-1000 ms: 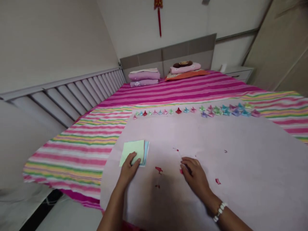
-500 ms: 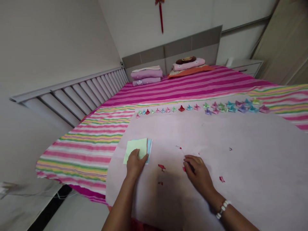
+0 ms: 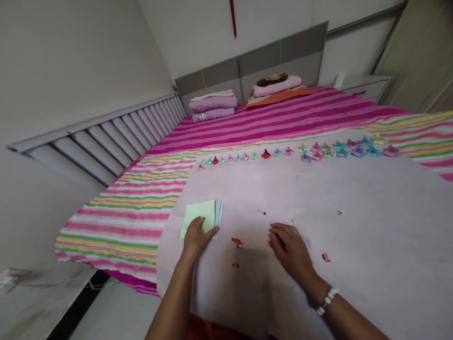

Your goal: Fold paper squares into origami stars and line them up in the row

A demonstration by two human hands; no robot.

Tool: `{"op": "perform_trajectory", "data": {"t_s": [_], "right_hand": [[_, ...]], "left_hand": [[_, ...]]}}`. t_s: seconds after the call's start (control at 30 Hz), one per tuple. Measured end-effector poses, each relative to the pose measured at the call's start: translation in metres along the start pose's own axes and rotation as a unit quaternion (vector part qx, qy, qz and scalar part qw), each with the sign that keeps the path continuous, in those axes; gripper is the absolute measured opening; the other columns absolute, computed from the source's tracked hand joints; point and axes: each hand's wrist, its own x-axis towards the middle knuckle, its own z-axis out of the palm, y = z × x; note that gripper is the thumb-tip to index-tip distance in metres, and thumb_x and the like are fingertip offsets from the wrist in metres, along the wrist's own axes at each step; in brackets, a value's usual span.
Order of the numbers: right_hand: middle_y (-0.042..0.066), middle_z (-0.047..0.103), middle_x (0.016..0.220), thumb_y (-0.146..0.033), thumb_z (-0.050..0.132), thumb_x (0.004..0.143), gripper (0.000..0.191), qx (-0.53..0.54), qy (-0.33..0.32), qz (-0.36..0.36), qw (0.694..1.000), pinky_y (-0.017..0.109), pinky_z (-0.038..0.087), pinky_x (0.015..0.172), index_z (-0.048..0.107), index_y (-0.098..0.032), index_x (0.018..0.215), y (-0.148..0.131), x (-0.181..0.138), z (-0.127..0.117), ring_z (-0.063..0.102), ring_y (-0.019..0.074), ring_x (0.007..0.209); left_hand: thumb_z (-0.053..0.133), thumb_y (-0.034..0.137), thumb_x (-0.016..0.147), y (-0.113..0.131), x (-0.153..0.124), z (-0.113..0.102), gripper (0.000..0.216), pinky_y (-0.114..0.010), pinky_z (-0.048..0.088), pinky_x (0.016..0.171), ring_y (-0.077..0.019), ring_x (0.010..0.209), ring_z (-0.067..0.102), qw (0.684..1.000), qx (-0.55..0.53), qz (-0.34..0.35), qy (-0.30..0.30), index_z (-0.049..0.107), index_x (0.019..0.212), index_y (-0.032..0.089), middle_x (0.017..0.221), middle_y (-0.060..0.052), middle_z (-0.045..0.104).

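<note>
My left hand [image 3: 196, 236] rests on a small stack of pastel paper squares [image 3: 201, 215], light green on top with blue beneath; its fingers curl over the stack's near edge. My right hand [image 3: 290, 249], with a white bead bracelet at the wrist, lies curled on a pale pink sheet [image 3: 354, 245], fingers closed on a small dark and red piece that I cannot make out. Small red paper scraps [image 3: 236, 242] lie between the hands. A row of several small folded paper shapes [image 3: 300, 152] in mixed colours runs along the sheet's far edge.
The pink sheet covers a bed with a striped cover [image 3: 127, 212]. Folded purple blankets [image 3: 212, 106] and pillows [image 3: 276, 89] lie by the headboard. A slatted rail [image 3: 116, 141] runs along the left wall. A nightstand [image 3: 364, 87] stands at the far right.
The view has shifted slightly; both hands stay where they were, the left on the paper stack, the right on the small piece.
</note>
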Motion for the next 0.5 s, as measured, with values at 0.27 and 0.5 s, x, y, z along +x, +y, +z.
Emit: {"op": "perform_trajectory", "data": {"t_s": [0.27,0.5], "right_hand": [[0.011,0.067,0.097,-0.025,0.051,0.087,0.016,-0.002,-0.002,-0.002,1.0,0.046,0.048,0.082,0.065,-0.018,0.09,0.0,0.0,0.001,0.058,0.0268,0.093],[0.012,0.067,0.097,-0.026,0.052,0.087,0.015,-0.002,-0.001,-0.001,1.0,0.046,0.049,0.082,0.066,-0.019,0.089,0.002,-0.001,0.002,0.058,0.0272,0.094]], "left_hand": [[0.068,0.041,0.066,-0.018,-0.007,-0.016,0.04,-0.04,0.044,0.098,-0.0252,0.109,0.06,0.994,-0.091,0.056,-0.032,0.07,0.099,0.018,0.114,-0.012,0.067],[0.072,0.039,0.063,-0.024,-0.007,-0.017,0.038,-0.042,0.04,0.102,-0.026,0.114,0.057,0.988,-0.122,0.08,-0.045,0.072,0.095,0.019,0.117,-0.013,0.065]]}}
